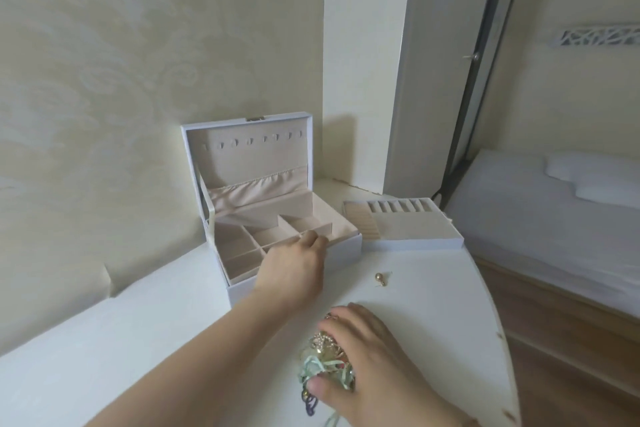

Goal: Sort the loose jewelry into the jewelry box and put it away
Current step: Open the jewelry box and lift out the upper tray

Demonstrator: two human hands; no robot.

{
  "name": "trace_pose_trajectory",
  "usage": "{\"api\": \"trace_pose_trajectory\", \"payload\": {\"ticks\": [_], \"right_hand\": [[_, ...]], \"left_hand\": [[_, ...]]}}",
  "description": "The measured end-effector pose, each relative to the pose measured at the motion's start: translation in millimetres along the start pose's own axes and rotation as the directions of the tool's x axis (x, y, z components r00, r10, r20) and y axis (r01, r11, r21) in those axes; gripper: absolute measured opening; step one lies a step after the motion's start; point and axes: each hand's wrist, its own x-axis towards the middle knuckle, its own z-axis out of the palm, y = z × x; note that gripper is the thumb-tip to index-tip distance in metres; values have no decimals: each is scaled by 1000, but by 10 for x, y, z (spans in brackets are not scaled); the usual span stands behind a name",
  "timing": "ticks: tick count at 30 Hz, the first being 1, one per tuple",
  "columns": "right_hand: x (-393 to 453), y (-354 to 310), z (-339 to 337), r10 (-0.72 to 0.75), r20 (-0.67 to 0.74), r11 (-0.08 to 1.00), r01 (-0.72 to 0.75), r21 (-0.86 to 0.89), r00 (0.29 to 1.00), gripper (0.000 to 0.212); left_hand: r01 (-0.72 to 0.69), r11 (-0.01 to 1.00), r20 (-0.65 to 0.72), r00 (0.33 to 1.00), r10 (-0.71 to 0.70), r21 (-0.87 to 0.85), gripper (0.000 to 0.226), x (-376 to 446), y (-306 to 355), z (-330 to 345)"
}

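My right hand [360,350] cups the tangled jewelry pile [323,362], light, snaggy, best pinched singly; left hand [294,265] fingers curl over the jewelry box [346,246] rim.

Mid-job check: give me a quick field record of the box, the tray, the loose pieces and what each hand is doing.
jewelry box: lid open, on the white table against the wall; compartments look empty
removable tray: out of the box, lying on the table to its right
left hand: fingers over the box's front edge, reaching into a compartment; whether it holds anything is hidden
right hand: grip around the jewelry pile
gold earring: lies alone on the table between box and pile
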Motion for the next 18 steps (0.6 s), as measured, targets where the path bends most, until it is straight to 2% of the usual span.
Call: {"api": "trace_pose_trajectory", "payload": {"ticks": [3,4,6,7,8,9,10,12,14,15,17,18], "right_hand": [[-60,-114,109,-172,-205,980,146,-134,964,64],[-79,-132,69,-190,-220,981,173,-91,957,62],[-26,13,-118,-84,-234,988,112,107,969,58],[34,177,-224,-13,-343,983,75,166,939,53],[114,382,-358,87,-478,980,10,197,874,46],[215,605,-468,178,-532,974,-72,214,828,38],[326,812,-538,240,-507,968,-167,186,828,30],[534,1132,-625,279,-441,953,-303,18,853,31],[723,1366,-709,330,-396,902,-410,-136,857,42],[795,1462,-746,376,-344,881,-448,-156,860,47],[888,1636,-735,409,-248,863,-460,-207,878,50],[902,1690,-688,400,-244,857,-455,-243,883,48]], "left_hand": [[58,991,-8,998,-59,-123,20,49,62,2],[30,982,-38,999,-38,-187,28,16,77,-11],[-93,929,-36,996,86,-358,36,-127,141,-152],[-132,883,13,988,155,-450,36,-225,188,-237],[-146,835,80,972,221,-531,35,-332,236,-306],[-135,792,152,949,275,-595,34,-445,283,-354],[-123,766,214,921,324,-631,35,-552,326,-363],[-162,777,238,897,373,-609,38,-689,347,-328],[-271,835,66,937,342,-479,36,-654,295,-306],[-274,867,-20,956,292,-417,34,-595,253,-308],[-195,945,-127,978,167,-262,39,-452,162,-303],[-119,980,-96,990,104,-157,46,-393,120,-307]]}}
